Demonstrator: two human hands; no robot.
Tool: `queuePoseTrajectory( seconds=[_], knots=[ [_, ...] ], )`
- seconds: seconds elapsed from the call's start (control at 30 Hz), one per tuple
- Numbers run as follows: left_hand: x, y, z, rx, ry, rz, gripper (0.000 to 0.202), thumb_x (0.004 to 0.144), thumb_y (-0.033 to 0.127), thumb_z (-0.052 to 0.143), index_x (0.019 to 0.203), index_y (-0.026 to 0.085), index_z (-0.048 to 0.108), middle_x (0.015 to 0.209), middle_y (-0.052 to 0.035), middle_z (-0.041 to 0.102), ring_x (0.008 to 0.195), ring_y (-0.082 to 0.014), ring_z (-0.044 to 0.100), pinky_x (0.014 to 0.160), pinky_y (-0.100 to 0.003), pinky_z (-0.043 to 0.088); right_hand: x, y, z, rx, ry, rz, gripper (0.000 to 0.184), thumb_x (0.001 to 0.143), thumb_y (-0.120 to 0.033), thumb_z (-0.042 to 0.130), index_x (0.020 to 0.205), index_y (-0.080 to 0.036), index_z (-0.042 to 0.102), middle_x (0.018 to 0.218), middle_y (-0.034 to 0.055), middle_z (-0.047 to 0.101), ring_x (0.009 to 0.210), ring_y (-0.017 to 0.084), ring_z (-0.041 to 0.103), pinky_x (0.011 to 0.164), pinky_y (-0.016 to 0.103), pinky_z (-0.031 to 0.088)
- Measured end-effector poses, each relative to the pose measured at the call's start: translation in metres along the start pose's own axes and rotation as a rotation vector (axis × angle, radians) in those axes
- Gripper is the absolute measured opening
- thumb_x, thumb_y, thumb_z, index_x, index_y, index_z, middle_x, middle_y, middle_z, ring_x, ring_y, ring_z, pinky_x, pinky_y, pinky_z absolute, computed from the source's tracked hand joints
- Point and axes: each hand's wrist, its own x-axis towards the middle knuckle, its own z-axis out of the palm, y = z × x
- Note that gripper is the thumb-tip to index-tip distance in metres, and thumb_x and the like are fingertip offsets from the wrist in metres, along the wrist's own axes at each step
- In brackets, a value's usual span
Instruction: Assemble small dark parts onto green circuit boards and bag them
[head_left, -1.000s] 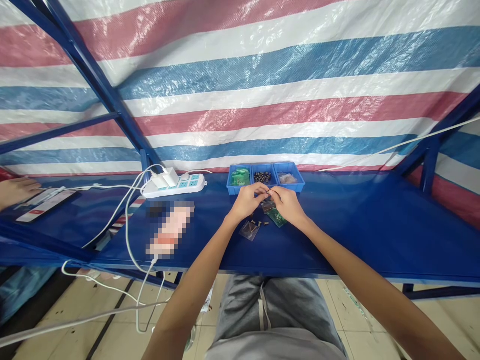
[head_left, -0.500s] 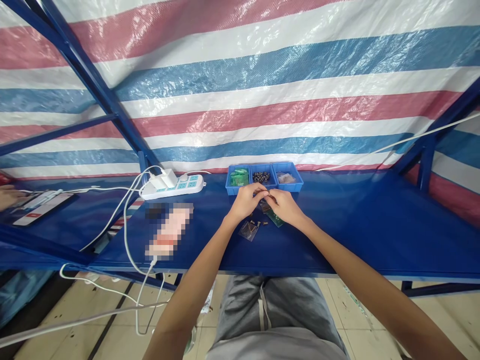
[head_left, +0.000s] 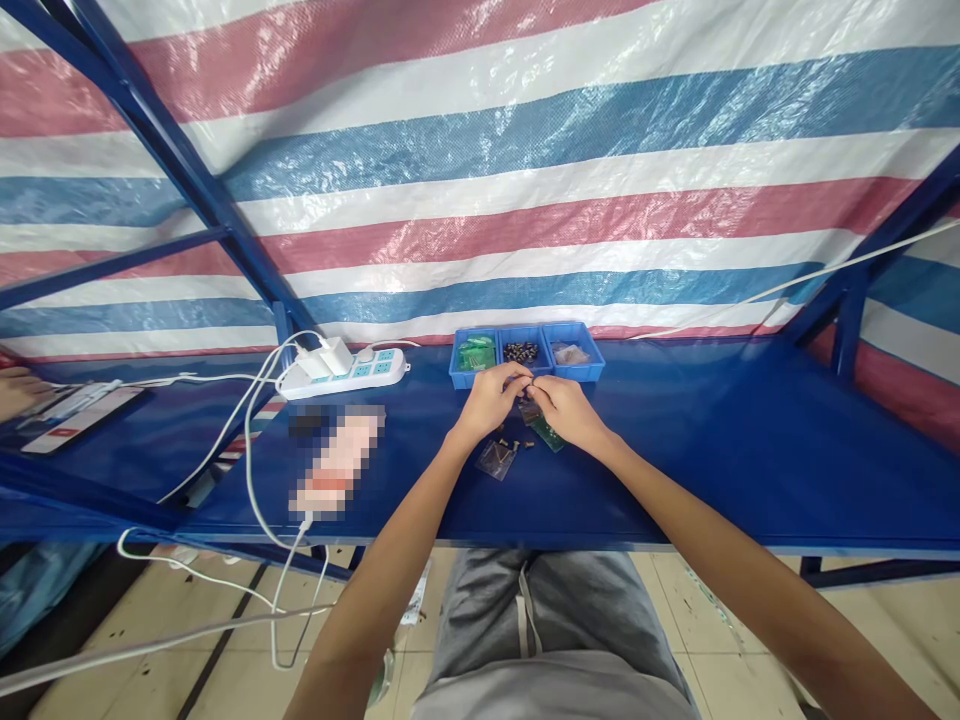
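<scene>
My left hand [head_left: 491, 400] and my right hand [head_left: 568, 408] meet at the fingertips just in front of the blue bins. Both are closed in a pinch, and whatever is between the fingers is too small to make out. Under my right hand lies a green circuit board [head_left: 549, 435], partly covered by it. A small clear plastic bag [head_left: 496, 459] rests on the table below my left hand. Several small brass-coloured parts [head_left: 517, 443] are scattered between the bag and the board.
Three joined blue bins [head_left: 527, 372] hold green pieces [head_left: 477, 353], dark small parts [head_left: 521, 352] and clear bags [head_left: 571, 354]. A white power strip [head_left: 345, 374] with cables stands left, near a blurred-out phone [head_left: 341, 465]. Another person's hand [head_left: 19, 393] is at the far left by a tablet [head_left: 84, 418].
My hands stay together at the same spot, with only a slight shift of the fingers. The whole view has moved a little.
</scene>
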Motion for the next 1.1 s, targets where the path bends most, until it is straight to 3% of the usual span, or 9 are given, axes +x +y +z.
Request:
queuePoseTrajectory(
  seconds=[0.23, 0.4, 0.67, 0.9, 1.1],
  knots=[
    [-0.0006, -0.0006, -0.0002, 0.048, -0.009, 0.006, 0.014, 0.093, 0.019, 0.056, 0.1, 0.019, 0.068, 0.093, -0.0029, 0.072, 0.083, -0.0149, 0.066, 0.078, -0.025, 0.051, 0.0005, -0.0013, -0.0041, -0.003, 0.065, 0.059, 0.033, 0.1, -0.036, 0.049, 0.071, -0.021, 0.05, 0.068, 0.0002, 0.056, 0.063, 0.016, 0.052, 0.063, 0.028, 0.034],
    [-0.0021, 0.0034, -0.0013, 0.112, -0.03, 0.028, 0.012, 0.092, 0.027, 0.06, 0.096, 0.018, 0.067, 0.086, -0.0019, 0.068, 0.075, -0.0138, 0.061, 0.072, -0.024, 0.047, 0.0009, -0.0017, -0.0066, 0.054, 0.113, 0.103, 0.029, 0.096, -0.041, 0.057, 0.075, -0.021, 0.053, 0.07, 0.0011, 0.061, 0.066, 0.017, 0.056, 0.065, 0.029, 0.04],
    [-0.0031, 0.0045, -0.0016, 0.185, -0.121, 0.072, 0.024, 0.097, 0.035, 0.055, 0.098, 0.019, 0.072, 0.086, -0.0037, 0.068, 0.075, -0.0157, 0.059, 0.072, -0.027, 0.046, 0.0009, -0.0021, -0.009, 0.072, 0.145, 0.097, 0.013, 0.095, -0.03, 0.054, 0.102, -0.02, 0.06, 0.084, 0.0041, 0.07, 0.074, 0.02, 0.063, 0.071, 0.03, 0.045],
    [-0.0027, 0.0051, -0.0038, 0.156, -0.135, 0.014, 0.031, 0.099, 0.04, 0.05, 0.092, 0.018, 0.072, 0.08, -0.0023, 0.067, 0.07, -0.015, 0.059, 0.068, -0.026, 0.045, 0.0027, 0.0008, -0.0091, 0.118, 0.132, 0.03, 0.017, 0.091, -0.016, 0.05, 0.096, -0.02, 0.066, 0.089, 0.0034, 0.071, 0.078, 0.019, 0.066, 0.073, 0.028, 0.046],
    [-0.0032, 0.0044, -0.006, 0.133, -0.15, -0.02, 0.041, 0.102, 0.044, 0.043, 0.08, 0.017, 0.065, 0.071, -0.0006, 0.063, 0.066, -0.0144, 0.058, 0.066, -0.025, 0.044, 0.0008, 0.0019, -0.0103, 0.051, 0.06, 0.022, 0.012, 0.092, -0.022, 0.055, 0.085, -0.02, 0.065, 0.084, 0.0045, 0.069, 0.078, 0.02, 0.063, 0.073, 0.03, 0.045]
  ],
)
